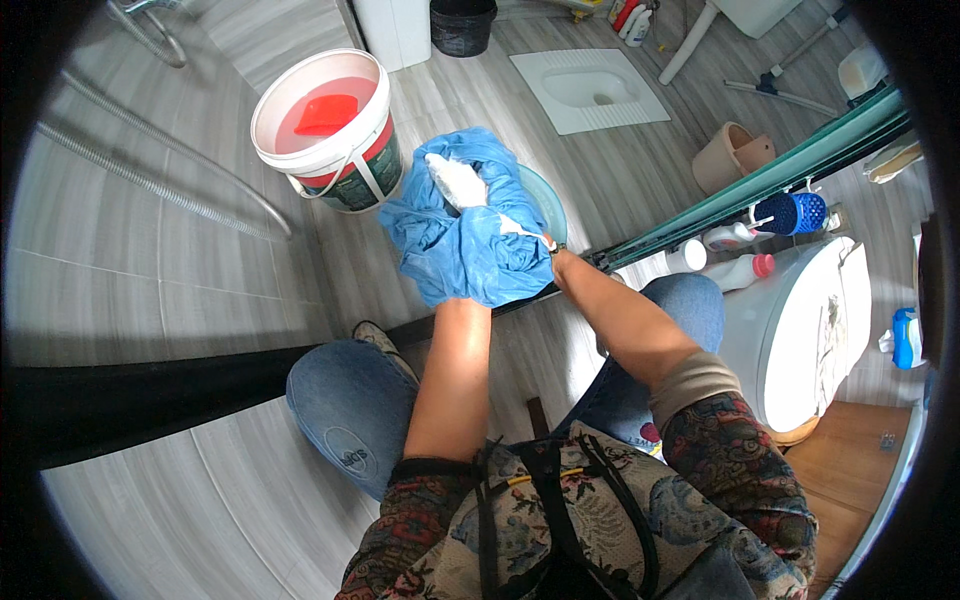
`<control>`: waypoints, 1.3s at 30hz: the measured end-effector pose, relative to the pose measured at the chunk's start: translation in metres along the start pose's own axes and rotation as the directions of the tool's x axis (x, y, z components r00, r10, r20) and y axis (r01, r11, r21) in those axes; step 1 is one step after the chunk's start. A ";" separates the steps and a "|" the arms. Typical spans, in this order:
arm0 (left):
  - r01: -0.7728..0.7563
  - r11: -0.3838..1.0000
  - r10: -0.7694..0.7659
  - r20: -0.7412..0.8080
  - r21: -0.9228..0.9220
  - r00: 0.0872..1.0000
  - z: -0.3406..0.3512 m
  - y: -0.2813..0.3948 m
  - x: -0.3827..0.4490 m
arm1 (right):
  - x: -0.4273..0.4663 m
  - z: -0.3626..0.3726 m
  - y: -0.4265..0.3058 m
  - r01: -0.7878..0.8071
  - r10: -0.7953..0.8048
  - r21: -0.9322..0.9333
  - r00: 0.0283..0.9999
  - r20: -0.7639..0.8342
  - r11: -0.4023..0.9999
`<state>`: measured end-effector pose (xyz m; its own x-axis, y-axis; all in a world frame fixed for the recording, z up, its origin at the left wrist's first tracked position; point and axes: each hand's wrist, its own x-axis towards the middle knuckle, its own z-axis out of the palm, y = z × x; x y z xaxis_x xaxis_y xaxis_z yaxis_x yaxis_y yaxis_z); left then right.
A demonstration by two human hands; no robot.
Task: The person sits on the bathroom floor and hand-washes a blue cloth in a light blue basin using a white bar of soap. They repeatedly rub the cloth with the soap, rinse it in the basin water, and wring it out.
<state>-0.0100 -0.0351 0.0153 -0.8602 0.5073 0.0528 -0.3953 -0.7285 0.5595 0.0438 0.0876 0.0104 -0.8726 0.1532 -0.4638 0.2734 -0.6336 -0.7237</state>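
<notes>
A bunched, wet-looking blue cloth is held up in front of me, over a light-blue basin on the floor. A thick white piece shows in its folds; whether it is fabric or something else is unclear. My left forearm runs in under the cloth, and the left hand itself is covered by it. At the right edge of the bundle, my right hand grips the cloth, most of its fingers hidden behind the folds. A dark band circles the right wrist.
To the left stands a white-rimmed bucket of pinkish water with a red scoop in it. Beyond are a squat toilet and a black bucket. A glass door edge runs along the right, near a washing machine and bottles.
</notes>
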 end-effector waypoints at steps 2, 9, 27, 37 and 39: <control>-0.026 1.000 0.026 -0.033 0.013 0.999 -0.001 0.013 -0.001 | 0.005 0.012 -0.009 0.019 -0.025 0.119 0.999 0.044 0.993; -0.235 0.200 0.378 0.147 0.951 0.914 -0.008 0.028 0.023 | -0.017 0.033 -0.079 0.118 -0.163 0.239 0.970 0.179 0.964; 0.112 0.988 -0.062 0.398 -0.105 0.915 -0.001 -0.005 0.008 | -0.056 0.080 -0.025 0.499 -0.715 -0.867 0.598 0.362 -0.021; 0.274 0.936 -0.265 0.070 -0.221 0.962 0.033 0.003 0.005 | -0.026 0.053 -0.031 0.284 -0.298 -0.141 0.950 -0.089 0.948; 0.263 0.935 -0.209 0.226 -0.240 0.951 0.004 -0.009 0.015 | -0.032 0.055 -0.028 0.123 -0.131 -0.098 0.988 -0.079 0.988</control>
<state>-0.0184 -0.0189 0.0141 -0.6627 0.7392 0.1201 -0.6727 -0.6580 0.3383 0.0420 0.0584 0.0735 -0.8662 0.2938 -0.4041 0.2026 -0.5328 -0.8216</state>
